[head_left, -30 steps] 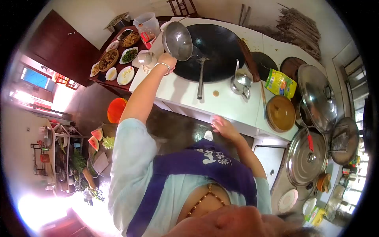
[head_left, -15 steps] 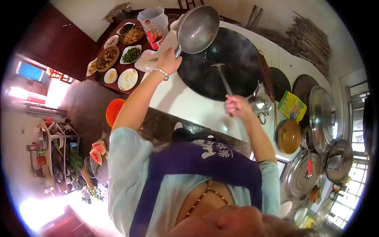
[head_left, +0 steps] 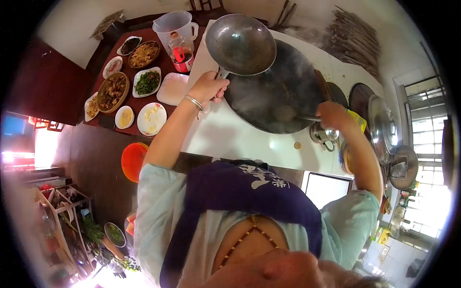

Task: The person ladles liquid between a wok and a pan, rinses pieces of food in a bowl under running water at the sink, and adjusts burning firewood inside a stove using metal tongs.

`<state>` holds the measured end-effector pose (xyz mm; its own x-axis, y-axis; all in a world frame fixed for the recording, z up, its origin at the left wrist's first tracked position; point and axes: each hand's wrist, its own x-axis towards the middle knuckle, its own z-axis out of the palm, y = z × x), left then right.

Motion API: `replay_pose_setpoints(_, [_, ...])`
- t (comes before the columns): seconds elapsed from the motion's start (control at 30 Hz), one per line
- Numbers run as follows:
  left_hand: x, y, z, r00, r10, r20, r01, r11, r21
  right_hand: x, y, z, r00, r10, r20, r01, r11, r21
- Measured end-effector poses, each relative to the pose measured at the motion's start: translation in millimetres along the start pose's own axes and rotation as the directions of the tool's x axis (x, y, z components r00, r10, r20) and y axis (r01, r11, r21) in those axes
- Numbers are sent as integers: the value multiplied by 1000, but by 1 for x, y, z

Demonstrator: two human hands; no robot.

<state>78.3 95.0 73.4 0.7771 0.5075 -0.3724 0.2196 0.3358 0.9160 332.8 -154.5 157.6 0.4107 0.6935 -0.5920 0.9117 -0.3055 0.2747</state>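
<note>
My left hand (head_left: 209, 88) is closed around the handle of a small metal wok (head_left: 240, 44), held over the left rim of a large dark wok (head_left: 269, 98) set into the white stove. The small wok's inside looks shiny and bare. My right hand (head_left: 334, 116) is closed on the handle of a ladle, at the large wok's right edge. The rounded ladle head (head_left: 285, 113) sits low inside the large wok, blurred by steam. A small metal pot (head_left: 322, 134) stands just below my right hand. Steam partly hides the large wok's contents.
Dishes of food, including greens (head_left: 147, 82), stand on the red table (head_left: 126, 66) at left, with an oil bottle (head_left: 182, 55) and a plastic jug (head_left: 174, 25). Metal lids (head_left: 382, 126) lean at right. A small round cap (head_left: 297, 145) lies on the white stovetop (head_left: 216, 137).
My right hand has moved right, drawing the ladle head down toward the near side of the large wok. The small wok has tipped to show more of its inside. The view has shifted.
</note>
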Motion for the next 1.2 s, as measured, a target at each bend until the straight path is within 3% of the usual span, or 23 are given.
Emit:
replay_pose_setpoints(0.07, [2,1,-6,999,41,-4,-42,999,-9,33,-22,27,993,119,-14,-119,993,-5])
replay_pose_setpoints(0.17, [-1,7,-11,998,57,-33,-59,998,-33,102,-30,86,981,109,-158,-108,994,14])
replay_pose_setpoints(0.23, [-1,8,-13,998,48,-42,-50,998,-41,116,-37,94,952,159,-263,-136,986,100])
replay_pose_setpoints(0.33, [4,11,-18,999,41,-35,-42,999,-30,97,-31,76,930,260,-261,-244,966,91])
replay_pose_setpoints(0.4, [2,15,-17,998,49,-40,-49,999,-7,89,10,80,907,114,-405,-116,993,19])
replay_pose_setpoints(0.6, [4,14,-10,995,67,-68,-69,997,-27,66,41,44,955,211,-207,-261,930,-259])
replay_pose_setpoints(0.67, [-1,15,-5,995,67,-70,-71,997,-44,120,47,105,914,52,-403,-143,970,-198])
replay_pose_setpoints(0.73, [-4,15,-4,996,56,-75,-60,997,-39,136,36,109,873,22,-487,-107,983,-148])
replay_pose_setpoints(0.8, [-7,14,-4,994,64,-88,-70,996,-62,137,11,102,887,115,-448,-163,984,-72])
replay_pose_setpoints(0.9, [-9,12,-9,992,83,-94,-86,996,-25,134,44,71,956,58,-287,-113,977,-182])
replay_pose_setpoints(1.0, [-17,17,-11,991,93,-98,-93,996,12,83,74,33,921,-24,-389,13,999,-29])
replay_pose_setpoints(1.07, [-20,17,-13,987,110,-114,-107,994,29,27,53,-13,918,-43,-394,13,997,-81])
replay_pose_setpoints(1.17, [-21,14,-15,981,130,-141,-125,991,43,121,139,98,905,-46,-423,-7,992,-122])
replay_pose_setpoints(1.2, [-23,15,-15,982,120,-146,-116,993,37,132,117,106,917,10,-398,-67,989,-130])
